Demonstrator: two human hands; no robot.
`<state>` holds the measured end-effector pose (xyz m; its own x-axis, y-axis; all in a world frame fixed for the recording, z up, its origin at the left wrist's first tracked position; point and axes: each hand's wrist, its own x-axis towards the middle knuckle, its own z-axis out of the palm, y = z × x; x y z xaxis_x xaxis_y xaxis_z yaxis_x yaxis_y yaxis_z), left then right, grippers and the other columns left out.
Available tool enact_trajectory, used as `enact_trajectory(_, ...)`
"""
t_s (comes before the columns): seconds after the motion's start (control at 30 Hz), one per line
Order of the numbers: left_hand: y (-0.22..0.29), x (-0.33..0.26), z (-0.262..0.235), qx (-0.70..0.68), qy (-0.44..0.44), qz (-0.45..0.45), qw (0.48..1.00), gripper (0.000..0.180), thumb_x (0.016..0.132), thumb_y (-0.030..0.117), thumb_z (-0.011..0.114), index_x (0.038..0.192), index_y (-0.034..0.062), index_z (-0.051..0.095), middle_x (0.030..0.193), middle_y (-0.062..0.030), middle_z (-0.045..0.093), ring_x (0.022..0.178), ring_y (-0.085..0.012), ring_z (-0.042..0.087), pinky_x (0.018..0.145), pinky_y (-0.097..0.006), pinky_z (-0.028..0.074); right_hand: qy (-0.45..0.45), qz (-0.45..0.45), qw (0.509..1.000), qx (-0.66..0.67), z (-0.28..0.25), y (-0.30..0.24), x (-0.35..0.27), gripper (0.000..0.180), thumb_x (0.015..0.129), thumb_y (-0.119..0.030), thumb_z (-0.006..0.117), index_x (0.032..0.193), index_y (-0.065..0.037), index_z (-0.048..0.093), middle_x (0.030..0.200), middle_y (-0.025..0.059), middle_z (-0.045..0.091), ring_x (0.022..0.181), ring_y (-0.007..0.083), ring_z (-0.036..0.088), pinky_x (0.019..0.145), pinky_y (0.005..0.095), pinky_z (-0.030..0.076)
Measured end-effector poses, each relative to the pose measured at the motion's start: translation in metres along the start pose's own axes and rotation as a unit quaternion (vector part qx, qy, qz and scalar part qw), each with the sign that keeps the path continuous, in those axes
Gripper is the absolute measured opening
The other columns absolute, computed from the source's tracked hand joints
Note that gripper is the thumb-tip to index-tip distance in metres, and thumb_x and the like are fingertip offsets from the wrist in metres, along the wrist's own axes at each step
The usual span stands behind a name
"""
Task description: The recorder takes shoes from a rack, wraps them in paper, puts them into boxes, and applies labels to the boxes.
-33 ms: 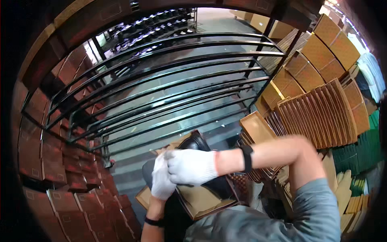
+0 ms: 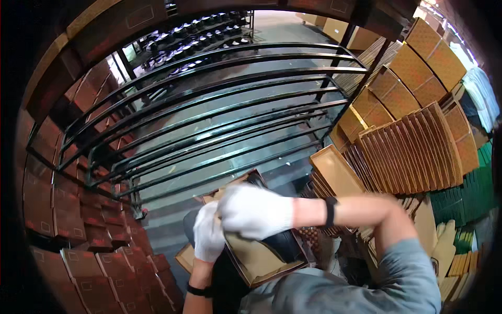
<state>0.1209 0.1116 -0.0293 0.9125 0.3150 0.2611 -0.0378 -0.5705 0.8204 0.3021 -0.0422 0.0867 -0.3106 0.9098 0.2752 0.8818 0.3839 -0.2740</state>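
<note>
Both my hands wear white knit gloves and meet over the left edge of an open shoe box (image 2: 278, 273). My left hand (image 2: 209, 234) is closed, its fingers bent toward the right hand. Blurred by motion, my right hand (image 2: 254, 212) curls against the left fingertips; whatever lies between them is hidden. Inside the box are brown wrapping paper (image 2: 254, 256) and a black shoe (image 2: 285, 247), which my right hand and wrist partly cover. The box rests close against my body, tilted in view.
A black metal rack (image 2: 225, 108) stands ahead. Stacked dark red boxes (image 2: 97, 277) fill the left side. At right are nested brown box parts (image 2: 413, 149), a tan tray-like lid (image 2: 337, 170) and green folded card (image 2: 452, 204). Shelves of shoes (image 2: 196, 39) stand far back.
My right hand has shifted a little to the right and covers more of the shoe. The left hand has dropped slightly. The box stays in place.
</note>
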Motion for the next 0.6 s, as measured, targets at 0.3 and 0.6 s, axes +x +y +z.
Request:
enact_trajectory(0.3,0.035,0.019,0.066,0.179,-0.084,0.122,0.973,0.066,0.101,0.020,0.070,0.160,-0.0029,0.052,0.164,-0.0369,0.049,0.152,-0.0557,0.048,0.130,-0.057,0.038,0.175,0.712,0.670,-0.116,0.195,0.015,-0.435,0.031,0.105,-0.028,0.068,0.118,0.001,0.070,0.115,0.0273,0.072,0.110,0.0490,0.068,0.100,0.0560,0.054)
enact_trajectory(0.6,0.078,-0.049,0.048,0.097,0.065,-0.085,0.990,0.064,0.105,0.022,0.066,0.162,-0.0028,0.049,0.170,-0.0349,0.042,0.157,-0.0515,0.043,0.131,-0.053,0.035,0.457,0.654,0.559,-0.225,0.057,-0.015,-0.412,0.040,0.121,-0.032,0.046,0.113,0.003,0.065,0.097,0.0287,0.069,0.087,0.0490,0.066,0.080,0.0542,0.053)
